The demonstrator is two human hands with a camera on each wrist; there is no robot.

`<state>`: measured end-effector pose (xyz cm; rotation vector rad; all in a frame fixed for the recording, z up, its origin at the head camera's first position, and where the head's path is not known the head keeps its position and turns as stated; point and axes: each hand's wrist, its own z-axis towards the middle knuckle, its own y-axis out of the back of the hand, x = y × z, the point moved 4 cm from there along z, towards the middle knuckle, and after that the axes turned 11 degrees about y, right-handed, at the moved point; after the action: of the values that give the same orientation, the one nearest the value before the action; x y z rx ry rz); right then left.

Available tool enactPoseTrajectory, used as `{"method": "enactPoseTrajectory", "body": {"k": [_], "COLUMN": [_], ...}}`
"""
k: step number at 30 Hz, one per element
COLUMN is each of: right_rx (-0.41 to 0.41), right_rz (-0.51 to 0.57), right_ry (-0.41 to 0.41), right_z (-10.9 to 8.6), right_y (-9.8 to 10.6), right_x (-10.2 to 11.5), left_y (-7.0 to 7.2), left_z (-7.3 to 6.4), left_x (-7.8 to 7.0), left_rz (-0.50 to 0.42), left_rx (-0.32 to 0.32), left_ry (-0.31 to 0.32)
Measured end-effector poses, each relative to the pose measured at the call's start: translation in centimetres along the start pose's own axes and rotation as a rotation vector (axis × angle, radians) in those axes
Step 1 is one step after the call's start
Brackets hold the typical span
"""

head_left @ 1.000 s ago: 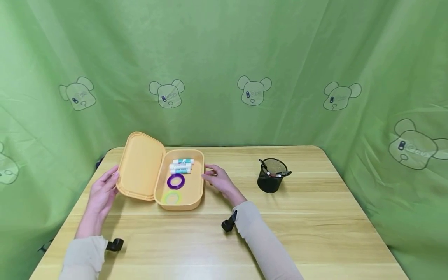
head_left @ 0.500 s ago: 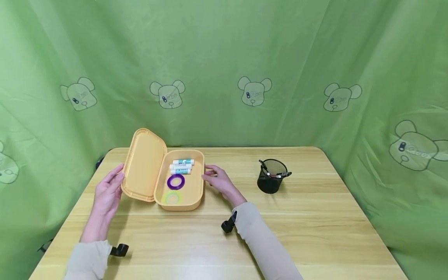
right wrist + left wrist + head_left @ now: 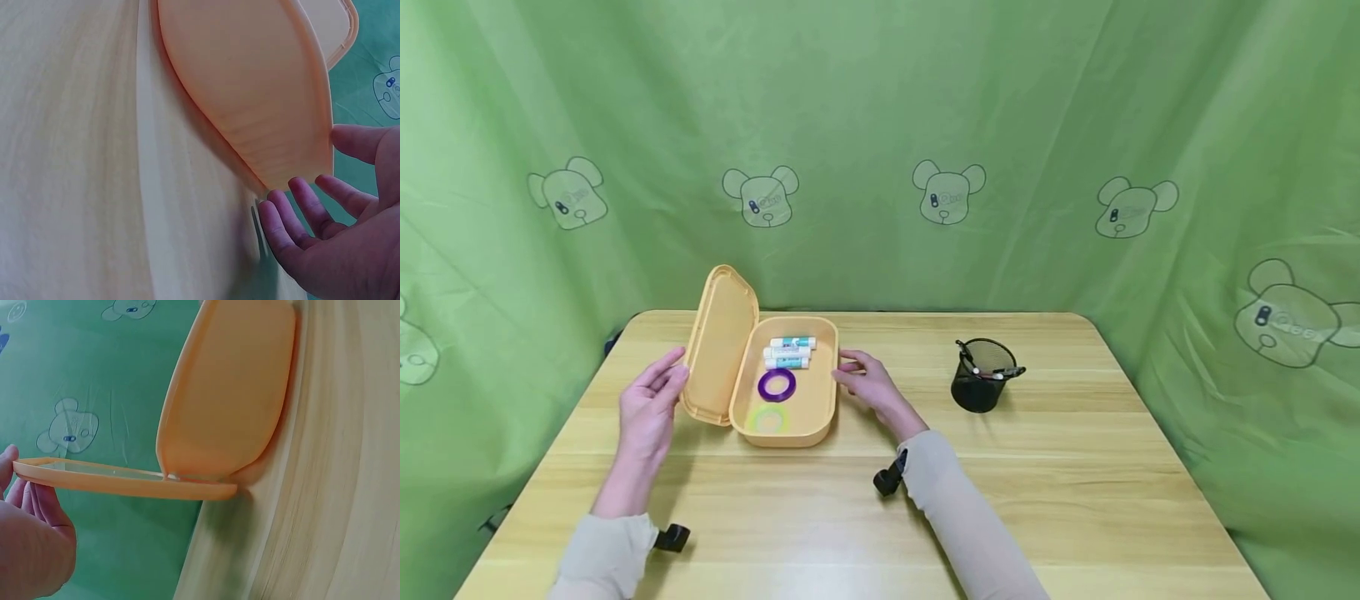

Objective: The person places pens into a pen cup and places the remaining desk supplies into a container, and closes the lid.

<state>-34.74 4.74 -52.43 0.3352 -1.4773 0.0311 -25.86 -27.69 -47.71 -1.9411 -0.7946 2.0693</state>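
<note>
On the left of the table lies an orange plastic box (image 3: 808, 408), its hinged lid (image 3: 721, 346) raised steeply on the left side. My left hand (image 3: 647, 417) pinches the lid's outer edge; in the left wrist view the thumb is on one face and fingers on the other. With loosely bent fingers, my right hand (image 3: 872, 387) touches the box's right wall, thumb at the rim, as the right wrist view shows. Inside are three white-and-blue glue sticks (image 3: 787, 352), a purple ring (image 3: 777, 385) like a tape roll and a translucent yellow ring (image 3: 769, 419).
Right of the box stands a black mesh pen cup (image 3: 977, 387) holding several pens. The wooden table (image 3: 1075, 492) ends at a green curtain (image 3: 850, 250) behind and on both sides.
My left hand has moved right and raised the lid from a wide-leaning angle to a steeper one. The right hand, box body and contents have stayed in place.
</note>
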Motion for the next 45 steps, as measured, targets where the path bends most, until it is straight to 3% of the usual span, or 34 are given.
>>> {"method": "enactPoseTrajectory", "body": {"k": [12, 24, 35, 45], "right_rx": [-0.007, -0.010, -0.011, -0.014], "right_rz": [0.005, 0.007, 0.024, 0.015], "right_ry": [-0.020, -0.016, -0.017, -0.015], "right_z": [-0.1, 0.0, -0.1, 0.1], "right_y": [-0.1, -0.1, -0.1, -0.1], "right_x": [-0.1, -0.3, -0.1, -0.3], "left_y": [-1.5, -3.4, -4.7, -5.8], "left_z": [-0.6, -1.1, -0.9, -0.8], "left_x": [0.7, 1.5, 3.2, 4.0], "left_rz": [0.138, 0.284, 0.273, 0.329], "left_rx": [-0.093, -0.099, -0.056, -0.045], "left_ry": [-0.067, -0.130, -0.071, -0.107]}}
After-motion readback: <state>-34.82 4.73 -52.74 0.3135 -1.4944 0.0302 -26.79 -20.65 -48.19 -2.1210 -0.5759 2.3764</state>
